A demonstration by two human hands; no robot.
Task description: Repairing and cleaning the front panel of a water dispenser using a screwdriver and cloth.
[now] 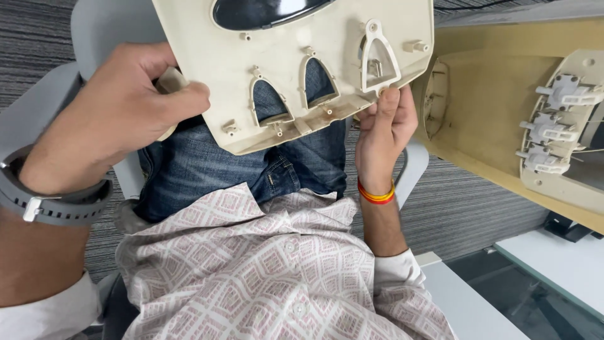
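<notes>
Seated person holds a cream plastic panel (296,69) above the lap. Left hand (110,116) fingers curl around its left edge; right hand (384,135) fingers pinch the lower right corner. Steady, even support on both sides seems wise.

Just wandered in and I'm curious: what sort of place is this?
Probably an office-like repair or assembly workspace: grey striped carpet floor, a tan wooden bench bearing a cream plastic part with white switches, and a seated person holding a cream plastic panel with arched openings.
</notes>
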